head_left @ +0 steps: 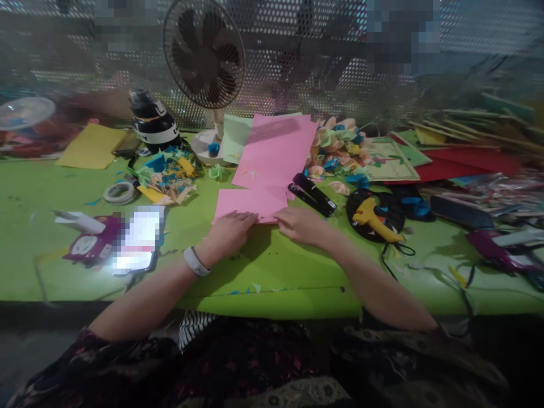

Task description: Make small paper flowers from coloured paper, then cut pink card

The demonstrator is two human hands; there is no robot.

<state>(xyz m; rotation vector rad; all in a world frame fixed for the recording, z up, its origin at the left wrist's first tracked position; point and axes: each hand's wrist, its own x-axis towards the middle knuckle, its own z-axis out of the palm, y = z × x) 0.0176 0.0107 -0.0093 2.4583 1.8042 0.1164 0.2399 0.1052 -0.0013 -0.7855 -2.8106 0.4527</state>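
A folded sheet of pink paper [250, 201] lies at the middle of the table, its near edge toward me. My left hand [229, 231] rests on its near left part, fingers stretched out flat; a pale band circles that wrist. At the near right corner, my right hand [300, 224] is closed with curled fingers pinching the paper's edge. Behind the folded piece lies a larger pink sheet [276, 147], partly over a pale green sheet [236, 133]. A black stapler [312, 195] sits just beyond my right hand.
Left are a roll of tape [120, 192], a lit phone [138, 241], paper scraps [170, 175] and a black bottle [155, 124]. A fan [204, 54] stands at the back. Right are paper flowers [340, 147], a yellow glue gun [376, 218] and red sheets [463, 164].
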